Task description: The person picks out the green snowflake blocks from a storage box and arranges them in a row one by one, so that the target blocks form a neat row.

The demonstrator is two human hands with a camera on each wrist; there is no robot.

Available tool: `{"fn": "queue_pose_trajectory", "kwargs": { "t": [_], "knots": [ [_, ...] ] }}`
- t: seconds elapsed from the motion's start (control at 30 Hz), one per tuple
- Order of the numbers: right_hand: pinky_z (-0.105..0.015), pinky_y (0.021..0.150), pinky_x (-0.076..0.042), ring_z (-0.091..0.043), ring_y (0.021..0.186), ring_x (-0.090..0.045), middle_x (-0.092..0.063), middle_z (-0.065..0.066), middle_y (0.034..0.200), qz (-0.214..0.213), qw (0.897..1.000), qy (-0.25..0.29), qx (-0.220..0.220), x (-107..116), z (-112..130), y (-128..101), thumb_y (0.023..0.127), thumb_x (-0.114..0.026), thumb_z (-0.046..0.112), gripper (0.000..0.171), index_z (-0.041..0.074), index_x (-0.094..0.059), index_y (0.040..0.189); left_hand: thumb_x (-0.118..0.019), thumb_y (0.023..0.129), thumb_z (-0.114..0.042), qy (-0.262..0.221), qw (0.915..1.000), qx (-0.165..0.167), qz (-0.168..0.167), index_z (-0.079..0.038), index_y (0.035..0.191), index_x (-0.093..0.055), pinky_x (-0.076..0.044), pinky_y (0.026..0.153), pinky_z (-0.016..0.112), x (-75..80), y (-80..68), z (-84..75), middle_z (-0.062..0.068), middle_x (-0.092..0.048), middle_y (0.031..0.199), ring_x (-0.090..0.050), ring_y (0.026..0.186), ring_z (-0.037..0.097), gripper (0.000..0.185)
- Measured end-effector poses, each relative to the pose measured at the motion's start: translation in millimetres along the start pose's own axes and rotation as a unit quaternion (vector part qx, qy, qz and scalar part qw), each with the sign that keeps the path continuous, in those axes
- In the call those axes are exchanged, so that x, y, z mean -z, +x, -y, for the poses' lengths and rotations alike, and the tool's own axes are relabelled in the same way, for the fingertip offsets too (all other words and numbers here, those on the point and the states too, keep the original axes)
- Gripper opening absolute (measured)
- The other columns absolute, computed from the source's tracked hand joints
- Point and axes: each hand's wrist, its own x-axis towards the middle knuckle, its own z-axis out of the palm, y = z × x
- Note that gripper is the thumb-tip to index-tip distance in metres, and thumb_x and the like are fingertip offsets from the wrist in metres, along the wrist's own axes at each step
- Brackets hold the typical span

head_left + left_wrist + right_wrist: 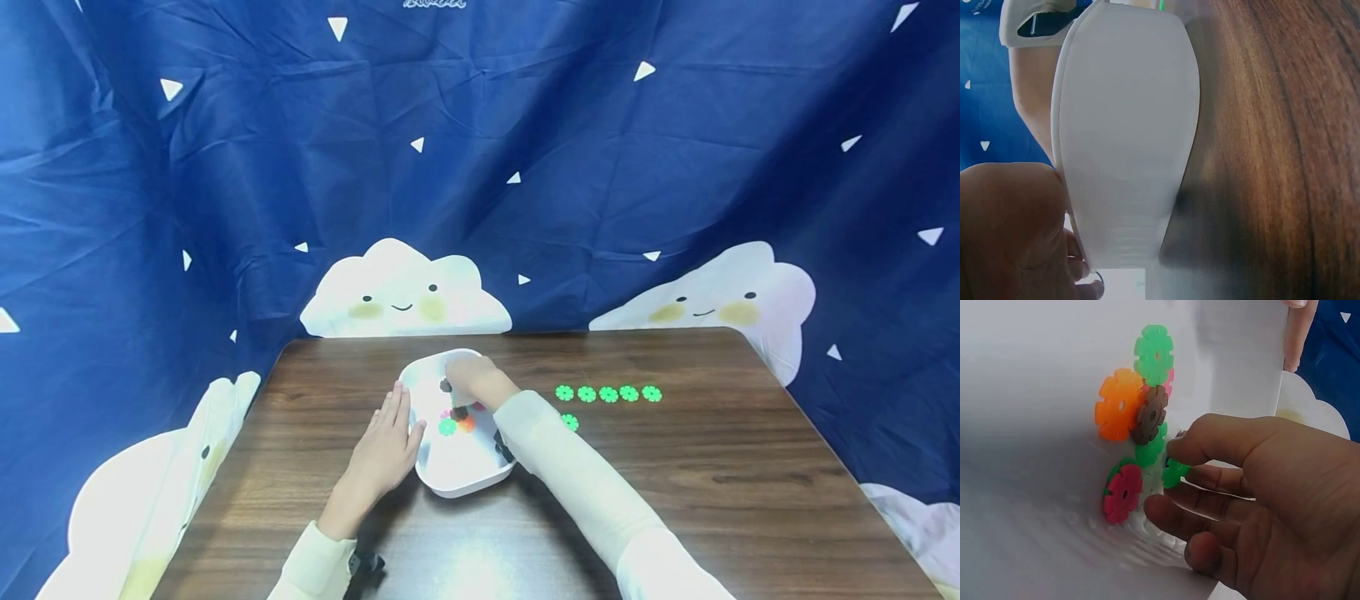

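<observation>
A light, stiff green disc (pixel 1174 473) is pinched by the right hand (pixel 1260 506) inside the white tray (pixel 457 479), best held at its notched rim; the tray's side is steadied by the flat, open left hand (pixel 384 450).

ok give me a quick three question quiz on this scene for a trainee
1. True or false: the left hand rests flat against the side of the white tray.
2. How many green discs lie in the straight row on the table?
3. Which colour of disc does the right hand pinch inside the tray? A) orange B) green C) brown

Key: 1 true; 2 five; 3 B, the small green disc at the fingertips.
</observation>
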Motion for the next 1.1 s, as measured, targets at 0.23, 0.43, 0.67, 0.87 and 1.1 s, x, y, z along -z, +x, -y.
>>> {"fn": "queue_pose_trajectory", "kwargs": {
  "t": [0.23, 0.43, 0.67, 0.87, 1.1],
  "knots": [
    [-0.029, 0.072, -0.054, -0.015, 0.083, -0.059, -0.064, 0.005, 0.102, -0.017, 1.000, -0.006, 0.020, 4, -4, -2, 0.090, -0.071, 0.027, 0.028, 0.020, -0.065, 0.116, -0.030, 0.106, -0.044, 0.002, 0.9999, 0.007, 0.014, 0.000, 0.156, -0.012, -0.021, 0.121, 0.054, -0.4, 1.9, 0.1, 0.017, -0.004, 0.165, -0.010, 0.153, 0.033, 0.070],
    [-0.032, 0.079, -0.055, -0.013, 0.079, -0.059, -0.066, 0.008, 0.093, -0.049, 0.997, -0.031, 0.059, 10, -8, -4, 0.092, -0.069, 0.026, 0.018, 0.022, -0.068, 0.109, -0.029, 0.106, -0.044, 0.003, 0.9998, 0.007, 0.020, 0.000, 0.156, -0.010, -0.021, 0.122, 0.054, -0.7, 2.7, 0.2, 0.016, -0.002, 0.165, -0.009, 0.153, 0.031, 0.069],
    [-0.036, 0.088, -0.056, -0.014, 0.087, -0.062, -0.070, 0.004, 0.101, -0.113, 0.988, -0.040, 0.099, 17, -17, -12, 0.090, -0.071, 0.024, 0.024, 0.020, -0.071, 0.114, -0.023, 0.105, -0.049, 0.014, 0.9999, -0.003, 0.006, 0.002, 0.155, -0.014, -0.023, 0.120, 0.055, -0.1, 1.2, 0.6, 0.019, -0.006, 0.165, -0.013, 0.152, 0.034, 0.072],
    [-0.035, 0.086, -0.055, -0.014, 0.092, -0.063, -0.069, 0.003, 0.106, -0.133, 0.984, -0.041, 0.110, 21, -25, -21, 0.091, -0.069, 0.025, 0.024, 0.020, -0.071, 0.115, -0.033, 0.105, -0.042, 0.011, 0.9999, -0.002, -0.002, 0.003, 0.155, -0.016, -0.024, 0.120, 0.055, 0.5, 0.7, -0.5, 0.019, -0.009, 0.164, -0.013, 0.152, 0.033, 0.069],
    [-0.034, 0.082, -0.055, -0.012, 0.095, -0.062, -0.067, 0.005, 0.106, -0.159, 0.980, -0.036, 0.117, 25, -38, -33, 0.090, -0.069, 0.026, 0.024, 0.022, -0.071, 0.113, -0.033, 0.105, -0.043, 0.008, 1.0000, 0.003, 0.002, 0.003, 0.155, -0.016, -0.024, 0.120, 0.055, 1.4, -0.5, -2.3, 0.018, -0.007, 0.164, -0.013, 0.152, 0.034, 0.070]
  ]
}}
